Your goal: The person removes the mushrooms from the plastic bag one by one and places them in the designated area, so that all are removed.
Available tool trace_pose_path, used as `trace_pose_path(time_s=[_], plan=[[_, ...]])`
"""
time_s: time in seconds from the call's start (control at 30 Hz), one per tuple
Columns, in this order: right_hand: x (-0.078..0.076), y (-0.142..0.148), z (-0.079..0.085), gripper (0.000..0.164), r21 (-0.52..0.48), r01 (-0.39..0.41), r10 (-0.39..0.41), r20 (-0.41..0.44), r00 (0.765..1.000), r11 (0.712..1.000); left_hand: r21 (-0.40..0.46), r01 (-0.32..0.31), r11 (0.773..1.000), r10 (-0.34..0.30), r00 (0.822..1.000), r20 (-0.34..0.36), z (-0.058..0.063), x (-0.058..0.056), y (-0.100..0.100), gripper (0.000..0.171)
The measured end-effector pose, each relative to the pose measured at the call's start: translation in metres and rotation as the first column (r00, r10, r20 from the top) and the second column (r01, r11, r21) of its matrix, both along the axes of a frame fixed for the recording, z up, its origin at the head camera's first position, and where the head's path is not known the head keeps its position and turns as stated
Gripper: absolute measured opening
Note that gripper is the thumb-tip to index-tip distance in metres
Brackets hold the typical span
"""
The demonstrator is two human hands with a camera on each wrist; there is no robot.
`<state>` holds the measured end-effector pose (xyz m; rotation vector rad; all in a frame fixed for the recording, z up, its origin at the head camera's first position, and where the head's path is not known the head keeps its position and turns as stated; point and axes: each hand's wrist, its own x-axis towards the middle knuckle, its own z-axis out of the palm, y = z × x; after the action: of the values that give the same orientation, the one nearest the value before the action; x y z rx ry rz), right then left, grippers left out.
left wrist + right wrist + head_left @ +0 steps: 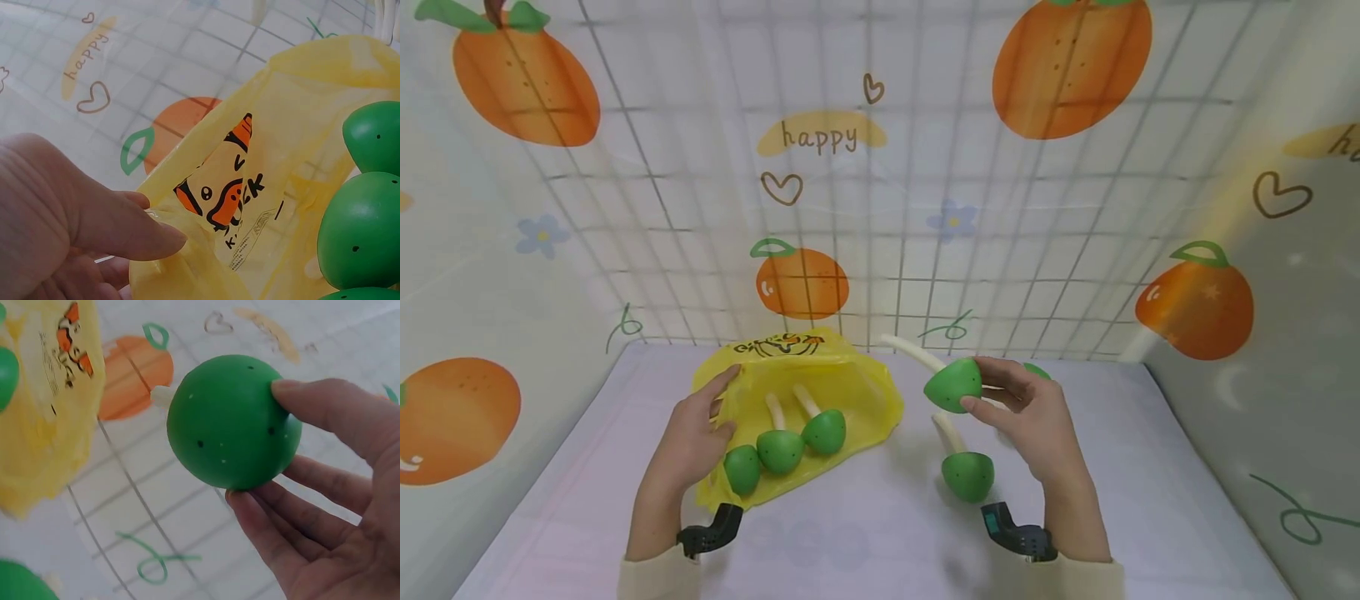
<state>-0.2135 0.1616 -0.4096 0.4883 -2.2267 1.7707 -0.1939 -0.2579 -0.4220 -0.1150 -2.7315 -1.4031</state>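
- Head view: nearest us, the wide cream fabric sleeves reach over the white cloth-covered table.
- Loose green domed mushroom with a pale curved stem: it lies on the table below the right hand. We judge a low wrist or forearm could knock it rolling.
- Three green dotted mushroom shapes: they rest close together on the lower sheet at the open mouth of the translucent yellow plastic bag. We consider that a tug on that sheet could roll them out.
- Left hand: thumb and fingers pinch the bag's edge at its left side. Should that pinch slacken, we expect the thin film to sag and narrow the mouth.
- Right hand: part-spread, its thumb and fingertips grip the smooth green mushroom with a long white stem, raised right of the bag, apart from it. We rate slippage possible, the contact being small on a rounded cap; the projecting stem could snag the film.
- Beyond: a green shape, mostly hidden by the right hand; we cannot identify it.
- Farthest: the white grid-patterned backdrop with orange fruit prints.
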Motion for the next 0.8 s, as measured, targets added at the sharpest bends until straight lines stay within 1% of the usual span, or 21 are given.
trace_pose_path(time_s=[0.17,0.27,0.43,0.57,0.8], plan=[[0.0,0.02,-0.006,0.052,0.001,0.052,-0.052,0.048,0.998,0.999,-0.022,-0.003,1.0,0.003,1.0,0.001,0.001,0.001,0.001,0.076],[-0.001,0.031,-0.01,0.054,0.02,0.08,-0.081,0.081,0.993,0.997,-0.03,-0.003,1.0,0.003,1.0,0.002,0.001,0.001,0.0,0.076],[0.0,0.046,-0.017,0.058,0.094,0.12,-0.13,0.112,0.985,0.988,-0.036,-0.002,0.999,0.002,1.0,0.001,0.0,0.001,0.0,0.076],[-0.001,0.054,-0.021,0.059,0.15,0.134,-0.156,0.145,0.977,0.98,-0.026,-0.006,1.0,0.006,1.0,0.007,-0.001,0.001,0.0,0.076],[-0.003,0.063,-0.029,0.059,0.251,0.16,-0.207,0.173,0.963,0.955,-0.019,0.007,1.0,-0.007,1.0,-0.005,0.0,0.001,0.0,0.076]])
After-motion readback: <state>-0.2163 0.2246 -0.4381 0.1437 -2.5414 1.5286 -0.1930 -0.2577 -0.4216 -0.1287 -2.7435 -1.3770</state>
